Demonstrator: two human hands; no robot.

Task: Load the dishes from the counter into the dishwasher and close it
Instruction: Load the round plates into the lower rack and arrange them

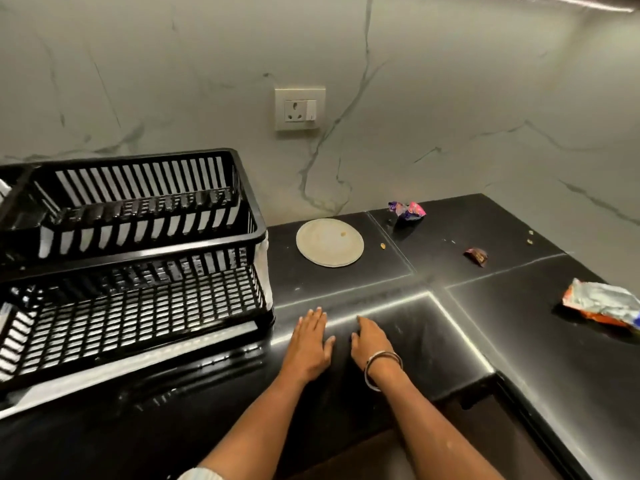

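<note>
A round pale plate (329, 242) with a crumb on it lies flat on the black counter (450, 327), near the marble wall. My left hand (309, 344) and my right hand (372, 342) rest side by side on the counter in front of the plate, palms down with fingers straight, holding nothing. A metal bangle sits on my right wrist. A black two-tier dish rack (131, 258) stands at the left with both tiers bare. No dishwasher is in view.
A crumpled purple-pink wrapper (407, 210), a small brown wrapper (477, 256) and a silver-orange wrapper (604, 304) lie on the counter's right part, with crumbs (383, 246) near the plate. A wall socket (300, 108) sits above. The counter edge steps in at bottom right.
</note>
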